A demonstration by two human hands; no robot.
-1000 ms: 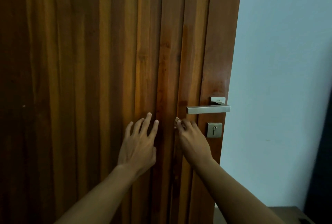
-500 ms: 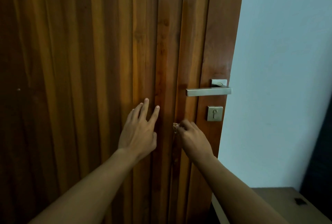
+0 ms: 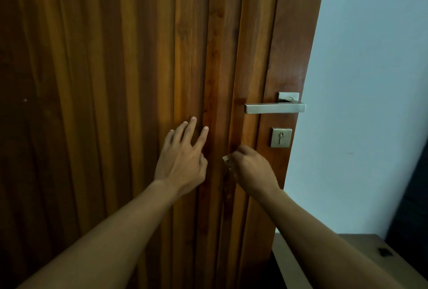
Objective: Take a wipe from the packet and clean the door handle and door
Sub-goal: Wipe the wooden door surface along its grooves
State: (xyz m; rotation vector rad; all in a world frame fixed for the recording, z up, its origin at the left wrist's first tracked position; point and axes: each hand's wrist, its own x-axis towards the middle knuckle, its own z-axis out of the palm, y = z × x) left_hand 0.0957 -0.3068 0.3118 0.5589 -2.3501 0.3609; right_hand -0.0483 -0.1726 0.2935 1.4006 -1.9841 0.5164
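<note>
A ribbed brown wooden door [image 3: 139,57] fills most of the view. Its flat metal lever handle [image 3: 274,108] sits near the right edge, with a square keyhole plate [image 3: 281,137] below it. My left hand [image 3: 183,159] rests on the door with fingers spread, left of the handle and lower. My right hand [image 3: 251,169] is closed on a small pale wipe [image 3: 226,159], pressed to a groove of the door just below and left of the keyhole plate. Most of the wipe is hidden in the fist. No packet is in view.
A pale blue-grey wall [image 3: 370,80] stands right of the door edge. A low brown surface [image 3: 361,249] with a small dark object [image 3: 385,252] lies at the bottom right, next to a dark area [image 3: 414,196] at the right edge.
My right hand with the wipe has slid down the door groove, away from the handle. My left hand stays spread on the door. The view has tilted downward a little.
</note>
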